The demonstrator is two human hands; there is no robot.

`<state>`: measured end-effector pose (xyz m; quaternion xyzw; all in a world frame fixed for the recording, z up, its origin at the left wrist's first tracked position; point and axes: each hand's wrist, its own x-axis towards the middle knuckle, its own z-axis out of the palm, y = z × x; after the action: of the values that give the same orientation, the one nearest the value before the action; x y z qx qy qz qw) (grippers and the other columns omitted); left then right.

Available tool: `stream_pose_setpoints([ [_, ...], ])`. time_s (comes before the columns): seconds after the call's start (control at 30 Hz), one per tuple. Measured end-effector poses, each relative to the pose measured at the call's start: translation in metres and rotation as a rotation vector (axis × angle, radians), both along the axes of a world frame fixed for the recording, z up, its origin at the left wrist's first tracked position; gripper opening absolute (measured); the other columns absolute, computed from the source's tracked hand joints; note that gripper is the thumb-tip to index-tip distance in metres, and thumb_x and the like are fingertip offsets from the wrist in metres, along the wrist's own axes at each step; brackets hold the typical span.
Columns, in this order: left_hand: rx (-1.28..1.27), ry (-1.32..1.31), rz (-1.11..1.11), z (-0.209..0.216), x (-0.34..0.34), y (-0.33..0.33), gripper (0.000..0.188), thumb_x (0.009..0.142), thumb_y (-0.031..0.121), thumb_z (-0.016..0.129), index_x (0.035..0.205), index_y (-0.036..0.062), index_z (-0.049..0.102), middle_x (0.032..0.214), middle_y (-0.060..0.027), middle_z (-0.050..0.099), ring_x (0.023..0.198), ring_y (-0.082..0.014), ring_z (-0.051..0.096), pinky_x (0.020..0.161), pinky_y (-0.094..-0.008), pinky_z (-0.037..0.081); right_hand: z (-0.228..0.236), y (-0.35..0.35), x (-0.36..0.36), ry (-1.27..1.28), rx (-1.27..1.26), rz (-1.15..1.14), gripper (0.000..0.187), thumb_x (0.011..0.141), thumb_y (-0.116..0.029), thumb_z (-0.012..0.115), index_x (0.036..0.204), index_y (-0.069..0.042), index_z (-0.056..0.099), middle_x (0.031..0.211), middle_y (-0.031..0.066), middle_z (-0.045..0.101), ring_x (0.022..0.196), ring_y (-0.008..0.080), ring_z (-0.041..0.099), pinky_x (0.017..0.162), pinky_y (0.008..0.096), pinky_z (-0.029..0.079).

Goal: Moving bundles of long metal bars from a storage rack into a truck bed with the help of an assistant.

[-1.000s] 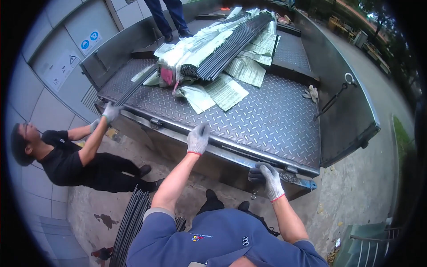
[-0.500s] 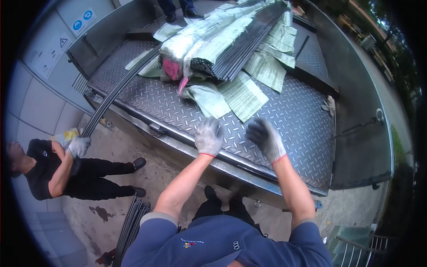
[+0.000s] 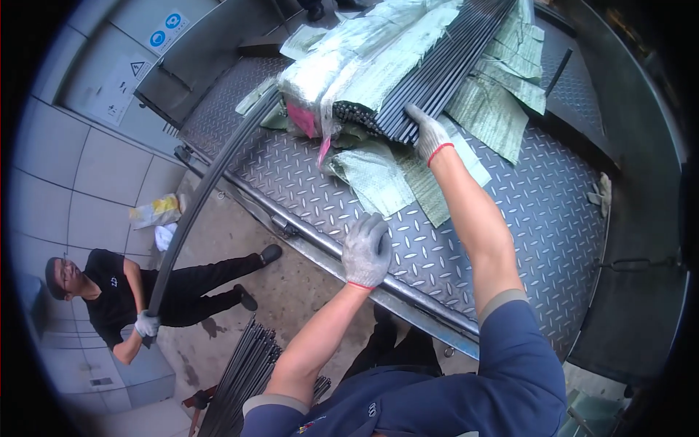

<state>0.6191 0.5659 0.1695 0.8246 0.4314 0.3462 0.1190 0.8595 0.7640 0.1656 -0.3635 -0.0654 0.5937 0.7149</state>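
A bundle of long dark metal rods (image 3: 444, 73) lies on the truck bed, partly wrapped in pale green woven sheeting (image 3: 378, 62). My right hand (image 3: 431, 132), in a grey-white glove with a red cuff, is at the near ends of the loose rods. Its fingers close around the rod ends, partly hidden from view. My left hand (image 3: 367, 250), gloved the same way, is over the bed's front rail (image 3: 422, 295) with its fingers apart and nothing in it. Torn flaps of sheeting (image 3: 382, 177) spread below the bundle.
At left, a co-worker (image 3: 109, 291) in black holds a bent bundle of rods (image 3: 211, 167) that reaches onto the truck bed. More rods (image 3: 244, 371) stand low beside me. Side panels (image 3: 633, 291) border the tread-plate bed (image 3: 539, 240). A glove (image 3: 601, 193) lies at right.
My right hand has reached forward from above the bed plate to the rod ends. My left hand stays by the rail. The co-worker has moved nearer, lowering the bent rods.
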Motion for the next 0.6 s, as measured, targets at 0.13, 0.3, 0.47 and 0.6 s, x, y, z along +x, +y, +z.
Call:
stream_pose_setpoints([
  [0.13,-0.035,0.012,0.023,0.001,-0.002,0.001,0.024,0.079,0.0,0.07,0.102,0.0038,0.069,0.115,-0.0166,0.07,0.113,-0.0405,0.065,0.096,-0.0495,0.052,-0.002,0.004,-0.007,0.001,-0.041,-0.029,0.037,0.089,-0.001,0.077,0.122,0.013,0.065,0.117,0.0218,0.072,0.095,0.0325,0.076,0.081,0.0429,0.067],
  [0.3,-0.06,0.025,0.019,0.003,0.002,-0.001,0.019,0.085,0.003,0.069,0.104,0.0026,0.072,0.117,-0.0172,0.072,0.112,-0.0384,0.067,0.097,-0.048,0.052,-0.011,-0.009,0.005,0.016,0.0,-0.041,0.04,0.092,-0.004,0.075,0.126,0.013,0.062,0.118,0.0205,0.072,0.096,0.0304,0.076,0.085,0.0401,0.066],
  [0.47,-0.039,0.032,0.044,0.004,-0.007,0.001,0.018,0.085,0.001,0.068,0.102,0.0026,0.073,0.116,-0.0174,0.072,0.113,-0.0384,0.067,0.098,-0.0473,0.052,0.002,-0.065,0.034,0.014,0.145,0.101,0.036,0.101,-0.019,0.067,0.129,0.003,0.06,0.114,0.0156,0.073,0.097,0.0262,0.076,0.082,0.0381,0.067],
  [0.6,-0.04,0.025,0.04,0.008,0.004,0.002,0.019,0.084,0.001,0.069,0.103,0.0029,0.073,0.117,-0.0175,0.072,0.113,-0.0386,0.068,0.099,-0.0475,0.052,-0.022,-0.077,0.092,0.013,0.095,0.148,0.04,0.103,-0.03,0.062,0.122,0.005,0.066,0.1,0.0156,0.076,0.093,0.0299,0.077,0.08,0.0408,0.067],
])
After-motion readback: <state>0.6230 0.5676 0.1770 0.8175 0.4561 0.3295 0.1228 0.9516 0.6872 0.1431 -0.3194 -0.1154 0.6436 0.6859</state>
